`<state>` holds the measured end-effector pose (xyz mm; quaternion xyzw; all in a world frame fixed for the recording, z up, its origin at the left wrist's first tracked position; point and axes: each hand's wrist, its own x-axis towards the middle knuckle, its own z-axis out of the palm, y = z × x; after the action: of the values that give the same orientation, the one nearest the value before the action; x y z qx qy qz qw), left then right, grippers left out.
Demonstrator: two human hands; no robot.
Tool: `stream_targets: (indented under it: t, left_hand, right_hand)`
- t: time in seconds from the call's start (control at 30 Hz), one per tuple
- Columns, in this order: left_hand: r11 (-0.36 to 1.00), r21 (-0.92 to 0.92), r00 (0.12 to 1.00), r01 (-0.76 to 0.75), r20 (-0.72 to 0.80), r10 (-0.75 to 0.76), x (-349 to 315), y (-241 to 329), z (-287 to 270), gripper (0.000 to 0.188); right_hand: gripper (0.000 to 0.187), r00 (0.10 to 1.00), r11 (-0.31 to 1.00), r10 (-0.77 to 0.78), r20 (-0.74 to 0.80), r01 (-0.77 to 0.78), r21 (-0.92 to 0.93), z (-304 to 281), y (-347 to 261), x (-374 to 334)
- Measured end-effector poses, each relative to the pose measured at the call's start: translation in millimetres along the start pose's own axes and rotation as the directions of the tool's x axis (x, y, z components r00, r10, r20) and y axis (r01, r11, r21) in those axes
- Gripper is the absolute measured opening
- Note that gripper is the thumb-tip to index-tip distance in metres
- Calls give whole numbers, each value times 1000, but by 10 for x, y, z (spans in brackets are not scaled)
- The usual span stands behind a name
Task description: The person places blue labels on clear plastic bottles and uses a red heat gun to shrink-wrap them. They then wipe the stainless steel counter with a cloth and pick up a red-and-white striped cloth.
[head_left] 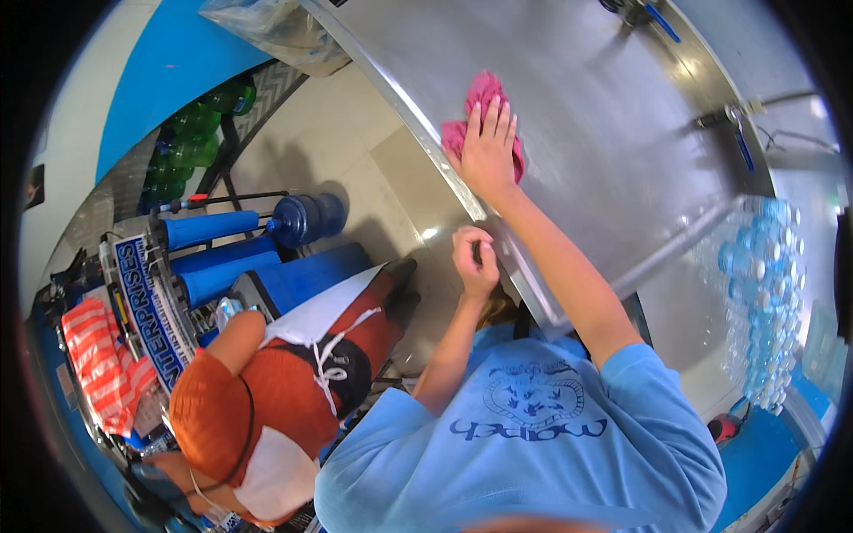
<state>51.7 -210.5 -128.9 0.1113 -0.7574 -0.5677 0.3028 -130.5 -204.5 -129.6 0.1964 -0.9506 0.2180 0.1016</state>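
Observation:
My right hand (488,160) lies over a crumpled pink cloth (486,87), holding it against a stainless steel tabletop (586,133). Its fingers stretch forward across the cloth, whose folds show beyond the fingertips and on both sides of the hand. Just off the raised left rim of the steel top, my left hand (476,263) is curled into a loose fist. Nothing shows in that fist apart from a dark gap between the fingers and thumb. My right forearm reaches over the near corner of the steel top.
Blue-handled valves (745,151) sit along the steel top's far right side. Clear bottles (762,293) are massed at the right. At left, a person in orange (293,386) with a white apron stands near blue cylinders (209,229) and a large blue water jug (306,219).

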Motion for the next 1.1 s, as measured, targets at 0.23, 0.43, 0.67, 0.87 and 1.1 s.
stream_targets:
  t: [0.23, 0.43, 0.67, 0.87, 1.1]
  left_hand:
    - [988, 2, 947, -155, 285, 148, 559, -199, 134, 16]
    - [981, 82, 895, -175, 429, 124, 559, -269, 91, 16]
    - [964, 181, 942, -195, 308, 133, 574, -266, 105, 16]
    - [981, 113, 907, -157, 409, 98, 499, -298, 77, 8]
    - [964, 122, 908, -236, 382, 174, 524, -298, 181, 2]
  right_hand:
    - [98, 999, 998, 50, -18, -51, -48, 1116, -569, 2119]
    - [92, 993, 997, 72, -91, -74, -13, 1981, -967, 3706]
    - [53, 975, 978, 121, -189, -85, 189, 2202, -820, 4738]
    - [43, 970, 599, 153, -188, 60, 798, 1098, -155, 3452]
    - [42, 762, 433, 647, -35, -330, 839, -830, 842, 768]
